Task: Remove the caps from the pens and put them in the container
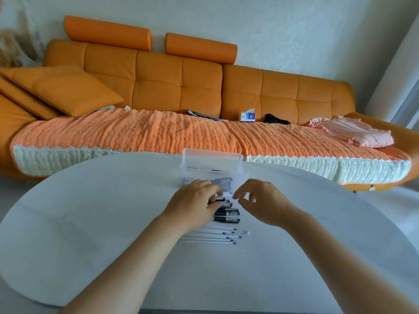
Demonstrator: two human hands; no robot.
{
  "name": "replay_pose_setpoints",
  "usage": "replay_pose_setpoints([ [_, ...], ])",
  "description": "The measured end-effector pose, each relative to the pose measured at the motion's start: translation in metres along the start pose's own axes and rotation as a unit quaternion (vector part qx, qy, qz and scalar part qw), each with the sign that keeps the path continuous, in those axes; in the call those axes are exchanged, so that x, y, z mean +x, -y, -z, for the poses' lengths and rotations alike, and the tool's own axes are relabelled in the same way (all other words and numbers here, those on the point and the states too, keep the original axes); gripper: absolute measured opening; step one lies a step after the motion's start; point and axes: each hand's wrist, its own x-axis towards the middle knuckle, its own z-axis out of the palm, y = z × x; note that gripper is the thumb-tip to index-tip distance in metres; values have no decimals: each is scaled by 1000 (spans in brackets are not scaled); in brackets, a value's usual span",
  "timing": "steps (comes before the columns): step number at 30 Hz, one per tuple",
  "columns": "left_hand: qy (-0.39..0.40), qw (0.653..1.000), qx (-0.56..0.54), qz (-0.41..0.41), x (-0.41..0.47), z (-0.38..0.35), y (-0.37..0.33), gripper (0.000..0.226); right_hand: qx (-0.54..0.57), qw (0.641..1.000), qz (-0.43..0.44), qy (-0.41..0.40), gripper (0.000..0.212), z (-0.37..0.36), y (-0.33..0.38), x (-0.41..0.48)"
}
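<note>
Both hands are hovering at the middle of a white oval table (90,223). Between them a short row of black-capped pens (227,219) is lying side by side, caps pointing toward 3 o'clock, each showing a pale band. The left hand (192,203) is curling its fingers around the farthest of these. The right hand (263,201) is bringing thumb and forefinger together at that pen's end; blur is hiding whether they are pinching it. At 6 o'clock thin white pens (213,237) with small dark tips are lying. At 12 o'clock a clear ribbed container (212,159) is standing just beyond the fingertips.
</note>
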Motion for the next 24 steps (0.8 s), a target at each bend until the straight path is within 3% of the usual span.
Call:
replay_pose_setpoints([
  [4,65,998,1,7,-11,-7,-12,11,6,993,-31,112,20,-2,-12,-19],
  [11,107,994,31,11,-16,-13,-16,12,31,986,-25,161,19,0,-24,-28],
  [19,121,991,51,5,-9,-19,-18,9,30,991,-14,131,6,-13,-22,-26],
  [24,77,993,80,-27,-7,-20,-21,10,43,996,-30,78,8,-15,-26,-29],
])
